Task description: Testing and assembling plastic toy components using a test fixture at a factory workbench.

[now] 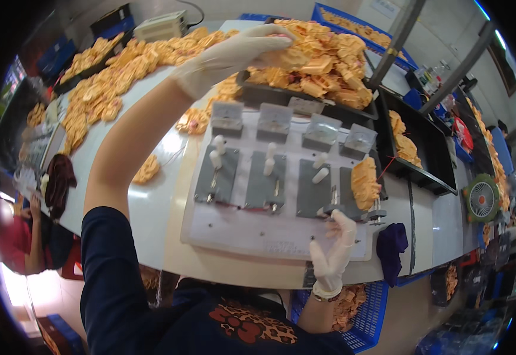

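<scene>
- Workshop bench (169, 213) is seen from above, white and curved, with orange parts heaped along its far side.
- Left hand (240, 53), gloved, is stretched far forward onto the orange pile (323, 65) in a black tray (305, 100); fingers are curled over the top pieces, and whether one is actually gripped cannot be told.
- Right hand (335, 251), gloved, is held at the near right edge of the jig board (269, 234); fingers are loosely bent, thumb raised, nothing held, fingertips touching the rightmost grey plate (346, 192).
- Four grey plates are set in a row on the board, each with a white lever (216, 152) and a small meter (227, 117) behind.
- An orange stack (365, 183) is placed upright on the rightmost plate, just above the right hand.
- A second black tray (423, 154) with fewer orange parts is set to the right.
- A purple cloth (391, 248) is draped over the near edge, a small fan (481, 200) further right.
- A blue crate (364, 319) of orange parts is seen below the bench.
- Another person's arm (33, 231) is visible at far left.
</scene>
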Tool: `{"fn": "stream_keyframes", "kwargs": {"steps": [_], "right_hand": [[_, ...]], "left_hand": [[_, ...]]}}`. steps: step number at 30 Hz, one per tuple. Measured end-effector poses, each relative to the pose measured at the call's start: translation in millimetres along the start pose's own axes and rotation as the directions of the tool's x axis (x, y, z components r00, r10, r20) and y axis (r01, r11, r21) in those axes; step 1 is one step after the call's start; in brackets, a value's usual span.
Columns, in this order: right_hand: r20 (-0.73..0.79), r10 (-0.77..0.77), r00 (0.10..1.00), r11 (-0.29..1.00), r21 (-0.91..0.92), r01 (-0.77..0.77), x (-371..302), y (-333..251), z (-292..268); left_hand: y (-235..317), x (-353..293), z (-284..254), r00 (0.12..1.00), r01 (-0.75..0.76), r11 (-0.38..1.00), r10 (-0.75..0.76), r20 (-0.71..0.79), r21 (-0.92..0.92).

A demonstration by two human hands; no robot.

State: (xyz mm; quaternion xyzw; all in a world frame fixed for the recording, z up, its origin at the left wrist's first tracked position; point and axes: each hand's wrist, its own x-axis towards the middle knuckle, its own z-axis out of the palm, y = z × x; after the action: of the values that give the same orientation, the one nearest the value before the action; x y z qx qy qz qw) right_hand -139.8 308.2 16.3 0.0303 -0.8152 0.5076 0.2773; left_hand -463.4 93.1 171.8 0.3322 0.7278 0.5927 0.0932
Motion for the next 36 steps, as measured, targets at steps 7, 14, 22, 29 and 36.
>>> {"fn": "stream_keyframes", "kwargs": {"steps": [7, 14, 22, 29, 36], "right_hand": [[0.017, 0.002, 1.0, 0.998, -0.066, -0.001, -0.9, -5.8, -3.8], [0.05, 0.08, 0.996, 0.995, -0.06, -0.077, -0.9, -12.9, -8.6], [-0.043, -0.081, 0.996, 0.992, -0.099, 0.077, 1.8, -2.2, 0.6], [-0.292, -0.186, 0.938, 0.866, -0.5, 0.016, -8.4, -3.6, -47.3], [-0.215, -0.054, 0.975, 0.787, -0.611, -0.091, -26.6, 39.9, -55.3]], "left_hand": [[-43.1, 211.3, 33.0, 0.989, -0.111, 0.977, 0.126, -0.079, 0.18], [-64.1, 260.7, 11.9, 0.981, 0.046, 0.94, 0.021, -0.191, 0.337], [-25.6, 211.3, -23.8, 0.856, -0.163, 0.858, 0.368, -0.363, 0.486], [85.4, -96.7, 59.8, 0.859, -0.31, 0.704, 0.495, -0.129, 0.639], [1.5, -317.6, 86.8, 0.877, -0.165, 0.531, 0.465, -0.123, 0.831]]}}
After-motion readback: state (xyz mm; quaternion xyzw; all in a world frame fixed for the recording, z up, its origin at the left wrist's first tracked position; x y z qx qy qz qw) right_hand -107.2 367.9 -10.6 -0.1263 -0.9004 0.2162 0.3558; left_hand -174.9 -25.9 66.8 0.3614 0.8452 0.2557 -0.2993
